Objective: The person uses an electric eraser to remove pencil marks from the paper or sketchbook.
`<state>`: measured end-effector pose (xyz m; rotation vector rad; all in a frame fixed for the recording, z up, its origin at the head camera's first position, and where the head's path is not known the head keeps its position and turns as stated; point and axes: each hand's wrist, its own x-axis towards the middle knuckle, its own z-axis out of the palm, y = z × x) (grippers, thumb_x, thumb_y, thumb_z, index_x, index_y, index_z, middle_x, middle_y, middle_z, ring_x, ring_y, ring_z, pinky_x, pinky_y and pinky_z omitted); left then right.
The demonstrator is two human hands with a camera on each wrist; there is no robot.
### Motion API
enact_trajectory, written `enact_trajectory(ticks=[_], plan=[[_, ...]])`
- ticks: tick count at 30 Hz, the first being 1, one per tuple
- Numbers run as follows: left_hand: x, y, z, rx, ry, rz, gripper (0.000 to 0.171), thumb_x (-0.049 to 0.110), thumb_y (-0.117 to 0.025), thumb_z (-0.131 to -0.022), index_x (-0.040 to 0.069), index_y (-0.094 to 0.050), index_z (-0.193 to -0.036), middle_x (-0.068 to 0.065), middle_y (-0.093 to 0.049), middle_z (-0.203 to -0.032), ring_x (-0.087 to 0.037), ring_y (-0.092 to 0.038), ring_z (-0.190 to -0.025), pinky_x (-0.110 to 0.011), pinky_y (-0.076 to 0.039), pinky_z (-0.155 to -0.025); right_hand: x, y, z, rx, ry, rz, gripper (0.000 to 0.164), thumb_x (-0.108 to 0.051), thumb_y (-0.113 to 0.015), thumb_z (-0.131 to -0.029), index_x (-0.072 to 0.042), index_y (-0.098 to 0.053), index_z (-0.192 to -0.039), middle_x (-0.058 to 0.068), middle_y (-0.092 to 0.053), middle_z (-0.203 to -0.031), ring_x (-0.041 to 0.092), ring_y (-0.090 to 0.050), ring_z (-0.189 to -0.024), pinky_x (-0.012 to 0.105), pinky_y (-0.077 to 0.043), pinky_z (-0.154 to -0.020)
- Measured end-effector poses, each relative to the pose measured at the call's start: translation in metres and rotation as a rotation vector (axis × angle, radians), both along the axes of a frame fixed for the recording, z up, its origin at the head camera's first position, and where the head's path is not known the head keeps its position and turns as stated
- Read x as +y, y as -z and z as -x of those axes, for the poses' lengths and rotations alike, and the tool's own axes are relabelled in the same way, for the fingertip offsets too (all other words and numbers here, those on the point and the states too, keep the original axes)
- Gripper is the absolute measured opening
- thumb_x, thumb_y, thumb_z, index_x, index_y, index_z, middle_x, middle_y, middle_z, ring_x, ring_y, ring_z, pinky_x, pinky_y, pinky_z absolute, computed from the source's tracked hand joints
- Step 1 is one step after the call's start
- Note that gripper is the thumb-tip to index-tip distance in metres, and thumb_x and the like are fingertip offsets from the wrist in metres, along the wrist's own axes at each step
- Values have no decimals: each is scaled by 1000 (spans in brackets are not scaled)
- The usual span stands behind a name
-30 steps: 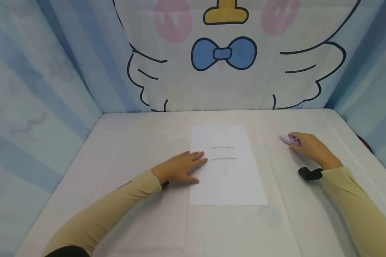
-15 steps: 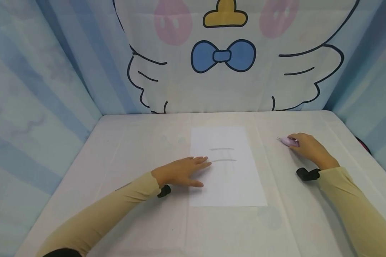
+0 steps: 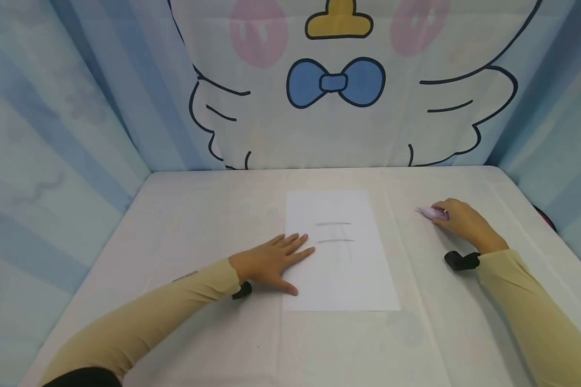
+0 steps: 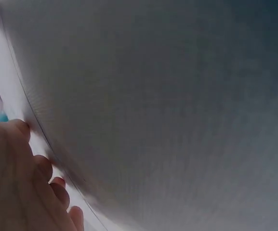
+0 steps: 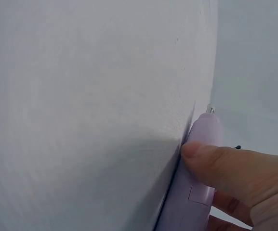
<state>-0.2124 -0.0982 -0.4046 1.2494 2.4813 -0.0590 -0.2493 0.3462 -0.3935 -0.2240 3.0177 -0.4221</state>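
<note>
Only my head view takes in the bench with the white sheet lying on it. The left hand rests across the sheet's left edge, fingers spread apart; my left wrist view is mostly dim, blurred surface. The right hand is clamped on a purple tool, right of the sheet and well apart from it. Two grey strokes mark the sheet. Only my right wrist view resolves the tool's metal tip; its rear is cut off there.
</note>
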Motion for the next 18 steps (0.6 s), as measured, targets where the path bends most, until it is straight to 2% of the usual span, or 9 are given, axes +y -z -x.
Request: enact_trajectory(ticks=[6,12,14,18], plan=[[-5,2,3,30,-90,18,104,73,-50,-79,20,2,-153,-3,7,-160,-20,2,-148,-40,-5,-121,-1,-2,1,27,-33,-13,46,-9,-58,-90,16,-46,-126,36,-48,-113,44,-51,-96,60,-41,-90],[-5,2,4,13,-115,22,104,72,-50,-80,18,1,-153,-5,6,-160,-20,2,-148,-41,-7,-121,-14,-11,-4,24,-92,0,48,-16,-57,-92,7,-45,-133,31,-48,-112,40,-50,-95,59,-43,-88],[-5,1,4,8,-117,24,104,72,-51,-80,18,1,-153,-5,6,-160,-20,2,-148,-41,-7,-121,-20,-14,-5,8,-91,3,50,-21,-55,-94,3,-43,-136,30,-49,-116,40,-51,-99,60,-43,-90],[-4,-3,4,25,-87,23,104,71,-52,-79,15,-3,-153,-6,3,-160,-21,-1,-148,-41,-8,-121,-34,-21,-9,-22,-96,15,53,-27,-53,-96,-3,-39,-141,28,-47,-134,46,-46,-120,63,-35,-101]])
